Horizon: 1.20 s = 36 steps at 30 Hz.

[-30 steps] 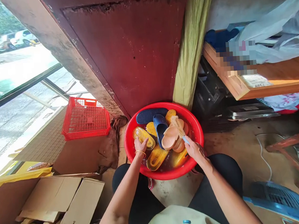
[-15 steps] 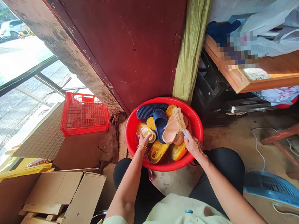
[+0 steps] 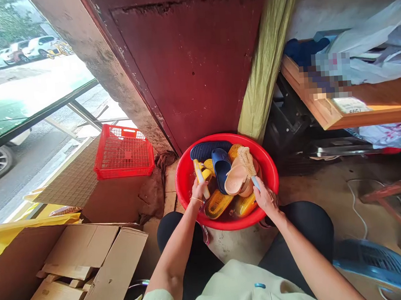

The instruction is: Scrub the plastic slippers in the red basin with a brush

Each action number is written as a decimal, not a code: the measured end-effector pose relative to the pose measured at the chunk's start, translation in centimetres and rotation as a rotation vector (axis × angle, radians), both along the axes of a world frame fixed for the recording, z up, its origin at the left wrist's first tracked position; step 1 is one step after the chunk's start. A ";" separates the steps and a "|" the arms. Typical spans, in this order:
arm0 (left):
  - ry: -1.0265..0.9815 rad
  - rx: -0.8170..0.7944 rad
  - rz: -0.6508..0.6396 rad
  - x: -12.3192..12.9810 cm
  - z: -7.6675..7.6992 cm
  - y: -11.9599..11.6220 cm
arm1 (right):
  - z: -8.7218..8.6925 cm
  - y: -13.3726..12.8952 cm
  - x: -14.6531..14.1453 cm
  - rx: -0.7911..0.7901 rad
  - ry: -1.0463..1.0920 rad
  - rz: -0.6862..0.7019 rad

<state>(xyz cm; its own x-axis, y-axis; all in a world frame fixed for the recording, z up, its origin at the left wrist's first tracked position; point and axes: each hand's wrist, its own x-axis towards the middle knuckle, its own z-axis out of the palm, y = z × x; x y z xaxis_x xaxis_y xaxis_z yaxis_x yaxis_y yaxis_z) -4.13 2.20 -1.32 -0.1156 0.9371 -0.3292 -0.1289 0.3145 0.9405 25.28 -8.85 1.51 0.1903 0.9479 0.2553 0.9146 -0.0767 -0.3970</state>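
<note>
Fingers (R) (image 3: pixel 261 192) grip brush (image 3: pixel 248 164): axis slanted, head fwd-L

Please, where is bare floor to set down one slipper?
Bare floor: between red round plastic basin, black-trousered right knee and blue slatted plastic object; between basin and pale-green shirt. Crowded: the basin's inside, with yellow, navy and beige slippers; leftward, brown cardboard boxes.

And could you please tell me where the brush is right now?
In the head view, the brush is in the right hand, over the right side of the red tub, by the peach slippers.
</note>
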 end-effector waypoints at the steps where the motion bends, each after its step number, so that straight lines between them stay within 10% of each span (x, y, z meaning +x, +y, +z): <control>1: -0.050 0.033 -0.054 -0.2 0.4 -0.6 | -0.1 -0.1 0.0 0.029 0.014 0.004; 10: -0.166 0.119 -0.219 0.6 1.8 -3.6 | 2.2 -2.8 -7.6 -0.113 -0.205 0.270; 17: -0.205 0.122 -0.308 0.8 3.6 -3.8 | 7.0 4.0 -6.9 -0.133 -0.112 0.091; 30: -0.602 -0.134 -0.095 -0.8 4.0 -2.0 | 3.9 -4.3 -6.8 -0.069 0.160 0.373; 36: -0.558 -0.143 -0.017 0.3 3.8 -1.8 | 4.0 -6.7 -8.0 -0.286 0.267 0.498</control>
<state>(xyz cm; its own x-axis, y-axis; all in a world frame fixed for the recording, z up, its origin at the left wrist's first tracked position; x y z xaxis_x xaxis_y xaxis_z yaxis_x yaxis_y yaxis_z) -3.79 0.40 2.44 0.1269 0.8788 -0.4599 -0.5874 0.4402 0.6791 17.29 -15.51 5.50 -0.2687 0.9631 -0.0165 0.7405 0.1956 -0.6429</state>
